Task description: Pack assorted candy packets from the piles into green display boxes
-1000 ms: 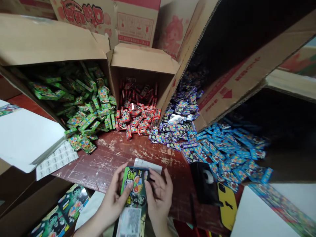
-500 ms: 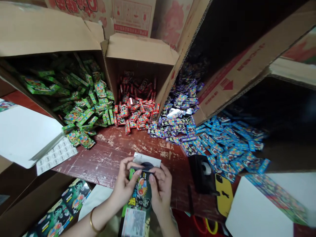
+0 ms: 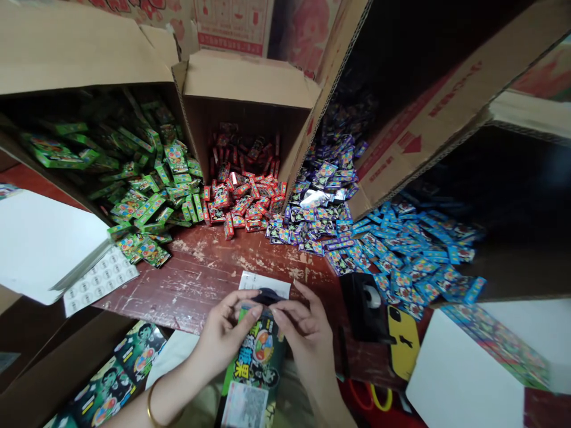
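My left hand [image 3: 229, 327] and right hand [image 3: 307, 330] have fingers clamped on the top of the carton [image 3: 254, 365], over the desk's [image 3: 187, 297] near edge; I'd press evenly, both sides level.

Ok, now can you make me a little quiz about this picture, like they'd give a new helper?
1. Pick one. What are the left hand and right hand handling?
A) a yellow phone
B) a dark printed box
C) a sheet of round stickers

2. True or false? The red packets lie between the green packets and the purple packets.

3. Fill the gap: the gold bangle is on the person's own ____ wrist.

Key: 1. B; 2. True; 3. left
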`<move>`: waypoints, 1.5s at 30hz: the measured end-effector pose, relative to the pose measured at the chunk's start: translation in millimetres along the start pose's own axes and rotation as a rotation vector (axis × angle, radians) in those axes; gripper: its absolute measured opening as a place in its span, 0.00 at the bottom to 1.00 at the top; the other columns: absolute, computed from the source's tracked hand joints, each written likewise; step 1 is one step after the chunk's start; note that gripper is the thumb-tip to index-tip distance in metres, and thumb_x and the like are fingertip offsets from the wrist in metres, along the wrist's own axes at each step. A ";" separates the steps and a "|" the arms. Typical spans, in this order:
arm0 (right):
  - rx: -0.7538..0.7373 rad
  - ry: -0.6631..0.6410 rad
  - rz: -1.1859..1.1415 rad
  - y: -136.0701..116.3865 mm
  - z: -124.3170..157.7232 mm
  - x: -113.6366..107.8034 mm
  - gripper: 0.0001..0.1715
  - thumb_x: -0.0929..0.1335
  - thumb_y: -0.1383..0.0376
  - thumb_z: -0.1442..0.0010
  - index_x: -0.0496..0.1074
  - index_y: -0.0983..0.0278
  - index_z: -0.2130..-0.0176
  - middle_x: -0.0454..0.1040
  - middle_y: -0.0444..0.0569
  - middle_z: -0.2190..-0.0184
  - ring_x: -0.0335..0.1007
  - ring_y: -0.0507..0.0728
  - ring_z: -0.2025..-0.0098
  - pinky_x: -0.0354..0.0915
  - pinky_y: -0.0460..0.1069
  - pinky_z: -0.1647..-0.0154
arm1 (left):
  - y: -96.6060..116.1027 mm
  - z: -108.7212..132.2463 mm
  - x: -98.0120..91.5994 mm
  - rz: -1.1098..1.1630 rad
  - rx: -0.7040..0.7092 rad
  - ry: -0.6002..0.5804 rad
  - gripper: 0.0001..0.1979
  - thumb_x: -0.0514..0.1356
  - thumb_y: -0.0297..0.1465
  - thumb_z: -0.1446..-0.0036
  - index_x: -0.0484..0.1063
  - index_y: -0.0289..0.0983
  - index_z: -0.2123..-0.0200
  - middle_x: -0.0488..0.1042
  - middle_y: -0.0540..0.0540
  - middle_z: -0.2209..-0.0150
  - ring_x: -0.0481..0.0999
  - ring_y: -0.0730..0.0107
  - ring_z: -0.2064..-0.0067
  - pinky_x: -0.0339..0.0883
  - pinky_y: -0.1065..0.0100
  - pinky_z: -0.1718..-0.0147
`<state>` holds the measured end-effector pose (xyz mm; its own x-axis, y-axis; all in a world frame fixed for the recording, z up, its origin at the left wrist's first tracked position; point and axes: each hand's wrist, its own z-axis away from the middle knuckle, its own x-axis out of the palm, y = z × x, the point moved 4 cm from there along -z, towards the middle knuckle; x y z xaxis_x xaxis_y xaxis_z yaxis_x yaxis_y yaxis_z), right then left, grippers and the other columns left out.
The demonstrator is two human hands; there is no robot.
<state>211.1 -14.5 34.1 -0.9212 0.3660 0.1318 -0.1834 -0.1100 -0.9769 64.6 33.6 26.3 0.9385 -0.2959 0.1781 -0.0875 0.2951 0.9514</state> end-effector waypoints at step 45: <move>0.386 -0.272 -0.071 15.8 -41.6 -6.2 0.14 0.77 0.66 0.63 0.70 0.64 0.77 0.70 0.40 0.79 0.65 0.50 0.76 0.60 0.44 0.74 | -19.0 -5.4 18.3 -0.058 0.003 -0.103 0.15 0.67 0.32 0.51 0.64 0.39 0.63 0.69 0.54 0.71 0.68 0.72 0.67 0.63 0.72 0.66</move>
<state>228.2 19.9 10.9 -0.9489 0.1354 0.2852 -0.3153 -0.4477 -0.8367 85.3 27.5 10.1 0.9028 -0.4039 0.1476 -0.0354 0.2723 0.9616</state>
